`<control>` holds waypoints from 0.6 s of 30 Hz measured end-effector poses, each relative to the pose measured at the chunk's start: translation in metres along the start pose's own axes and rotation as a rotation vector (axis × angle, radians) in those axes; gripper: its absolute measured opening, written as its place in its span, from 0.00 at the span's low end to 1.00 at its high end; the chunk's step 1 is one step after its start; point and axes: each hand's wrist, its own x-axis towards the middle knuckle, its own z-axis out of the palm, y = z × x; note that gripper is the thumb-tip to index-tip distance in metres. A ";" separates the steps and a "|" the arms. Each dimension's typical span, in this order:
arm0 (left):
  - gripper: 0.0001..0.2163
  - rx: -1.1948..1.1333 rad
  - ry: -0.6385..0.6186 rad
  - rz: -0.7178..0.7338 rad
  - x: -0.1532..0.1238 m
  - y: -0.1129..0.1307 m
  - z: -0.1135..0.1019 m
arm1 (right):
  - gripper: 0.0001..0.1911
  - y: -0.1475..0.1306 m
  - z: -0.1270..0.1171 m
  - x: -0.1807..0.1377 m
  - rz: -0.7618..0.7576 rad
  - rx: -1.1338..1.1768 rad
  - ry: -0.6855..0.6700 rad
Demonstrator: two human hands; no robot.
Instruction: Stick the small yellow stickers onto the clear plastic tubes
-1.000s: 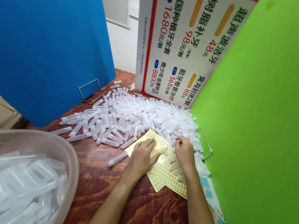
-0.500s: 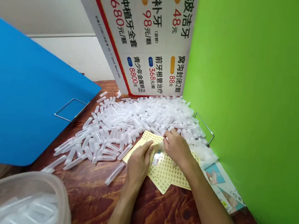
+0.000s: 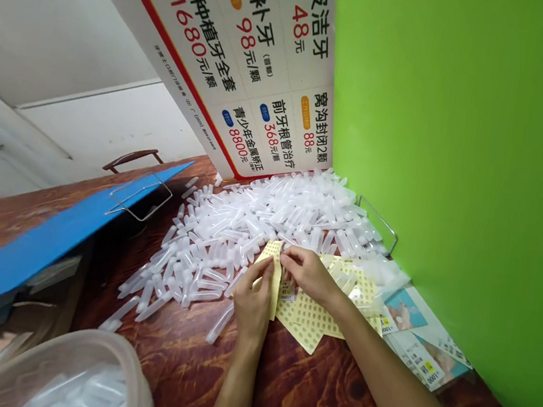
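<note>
My left hand [image 3: 255,292] pinches a narrow yellow sticker sheet [image 3: 272,251] with rows of small dark-edged marks, raised and tilted above the table. Close against the sheet's right edge, my right hand [image 3: 309,273] has its thumb and fingers pressed together; whatever is in that pinch is too small to make out. More yellow sticker sheets [image 3: 302,322] lie overlapping beneath and beside my right hand. Just beyond both hands spreads a heap of translucent white plastic tubes [image 3: 249,217]. One loose tube [image 3: 221,323] rests left of my left wrist.
A translucent tub [image 3: 144,388] holding more white pieces stands at the lower left. A green panel [image 3: 460,156] rises on the right and a printed sign [image 3: 263,121] behind the heap. The blue panel [image 3: 71,222] leans at left. Printed packets [image 3: 431,361] lie at right.
The sheet in my left hand is now lifted and more upright. My right hand has come down slightly and left beside it. The blue panel has tipped down, uncovering the table behind it.
</note>
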 end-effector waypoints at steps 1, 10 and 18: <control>0.12 -0.007 -0.003 0.007 0.000 0.000 0.000 | 0.09 0.001 0.000 -0.001 -0.001 0.028 -0.008; 0.11 0.076 -0.065 0.170 0.000 -0.001 -0.002 | 0.10 0.015 -0.003 -0.001 -0.018 0.107 -0.010; 0.07 0.145 -0.085 0.299 0.000 -0.001 -0.003 | 0.10 0.015 -0.008 -0.002 0.066 0.037 -0.050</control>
